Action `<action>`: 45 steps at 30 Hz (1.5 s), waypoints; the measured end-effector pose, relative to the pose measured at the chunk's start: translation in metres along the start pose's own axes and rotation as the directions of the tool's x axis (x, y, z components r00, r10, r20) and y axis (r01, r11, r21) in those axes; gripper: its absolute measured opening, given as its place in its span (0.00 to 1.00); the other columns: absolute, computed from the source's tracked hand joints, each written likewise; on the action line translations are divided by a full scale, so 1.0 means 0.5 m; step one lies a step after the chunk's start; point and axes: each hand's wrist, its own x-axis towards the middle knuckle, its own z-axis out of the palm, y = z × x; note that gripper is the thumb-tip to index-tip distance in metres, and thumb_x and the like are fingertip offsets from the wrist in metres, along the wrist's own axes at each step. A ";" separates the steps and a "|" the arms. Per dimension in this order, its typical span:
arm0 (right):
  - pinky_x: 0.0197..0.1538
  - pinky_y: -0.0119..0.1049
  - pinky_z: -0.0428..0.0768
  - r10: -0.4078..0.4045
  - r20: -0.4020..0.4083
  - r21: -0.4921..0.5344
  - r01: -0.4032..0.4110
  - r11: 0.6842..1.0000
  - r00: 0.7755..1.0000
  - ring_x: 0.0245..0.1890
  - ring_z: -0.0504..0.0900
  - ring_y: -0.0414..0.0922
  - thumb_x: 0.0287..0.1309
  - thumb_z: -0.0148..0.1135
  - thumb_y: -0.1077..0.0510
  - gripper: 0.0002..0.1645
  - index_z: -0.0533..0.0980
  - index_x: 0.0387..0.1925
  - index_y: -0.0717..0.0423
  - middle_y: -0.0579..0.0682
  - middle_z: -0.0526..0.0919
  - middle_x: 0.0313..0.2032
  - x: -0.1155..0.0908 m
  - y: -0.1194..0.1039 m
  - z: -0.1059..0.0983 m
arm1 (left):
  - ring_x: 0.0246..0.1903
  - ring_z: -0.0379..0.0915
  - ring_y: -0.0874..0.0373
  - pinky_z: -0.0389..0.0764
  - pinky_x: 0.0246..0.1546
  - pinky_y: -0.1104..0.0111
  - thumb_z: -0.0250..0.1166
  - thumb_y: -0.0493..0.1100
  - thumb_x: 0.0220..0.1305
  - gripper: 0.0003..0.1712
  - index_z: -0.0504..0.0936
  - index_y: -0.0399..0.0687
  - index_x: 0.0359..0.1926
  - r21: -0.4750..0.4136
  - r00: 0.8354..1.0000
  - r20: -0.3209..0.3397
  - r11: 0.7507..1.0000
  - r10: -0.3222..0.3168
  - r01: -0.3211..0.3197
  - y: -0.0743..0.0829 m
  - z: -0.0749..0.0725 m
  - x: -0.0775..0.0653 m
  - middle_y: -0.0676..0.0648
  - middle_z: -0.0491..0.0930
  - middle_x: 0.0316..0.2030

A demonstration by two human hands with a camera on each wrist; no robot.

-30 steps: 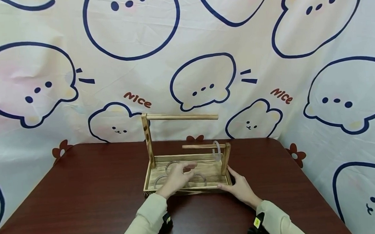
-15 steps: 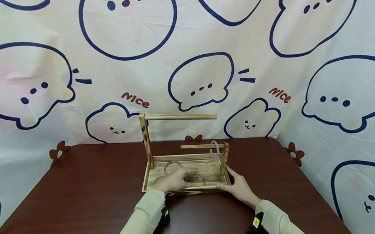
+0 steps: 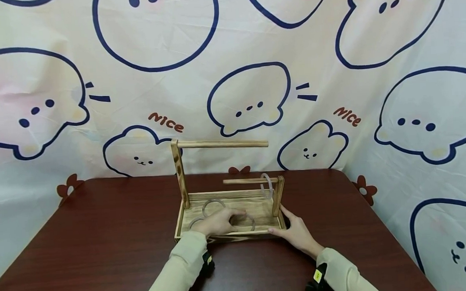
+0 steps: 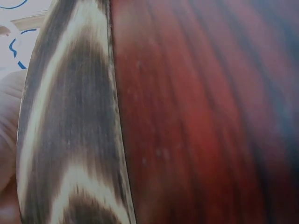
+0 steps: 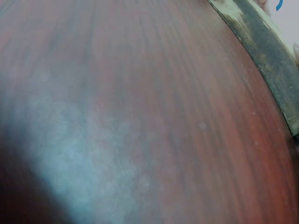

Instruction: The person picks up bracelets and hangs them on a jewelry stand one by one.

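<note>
Down toward the tray floor: that is where our left hand [image 3: 219, 222] has gone since a second ago, when its fingers reached out more level above it. They now bend over the near side of a clear, greyish, thin-walled ring [image 3: 253, 223], with the thumb set apart from them. We cannot tell whether they pinch it, since the hand hides much of it. For the work, we judge that reaching has given way to contact or very near it.

That ring is in a shallow rectangular tray of pale, dark-grained wood [image 3: 242, 237], toward the front. A second clear ring [image 3: 213, 200] lies farther back, and a third clear ring [image 3: 194, 219] shows partly beside our left wrist. One more translucent ring [image 3: 270, 185] hangs around a short round wooden dowel [image 3: 243, 181], close to its squat wooden post [image 3: 278, 196].

A taller wooden post [image 3: 180, 174] at the left end bears a long bare dowel [image 3: 225, 143]. Our right hand [image 3: 298, 234] grips the tray's front right corner, as it did earlier, thumb along the front edge and fingers around the end; we take this as steadying.

Beneath is a glossy red-brown counter [image 3: 103, 240], backed by a pale cloth printed with blue-outlined cartoon faces [image 3: 247, 43].
</note>
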 end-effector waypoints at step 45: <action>0.60 0.53 0.65 0.018 0.012 0.029 -0.019 0.999 1.000 0.66 0.59 0.53 0.34 0.69 0.31 0.62 0.53 0.69 0.44 0.54 0.58 0.67 0.000 -0.004 -0.003 | 0.59 0.66 0.50 0.69 0.57 0.59 0.67 0.58 0.51 0.42 0.66 0.48 0.65 0.271 0.994 -0.099 0.962 0.046 -0.017 -0.007 0.017 0.033 0.47 0.66 0.64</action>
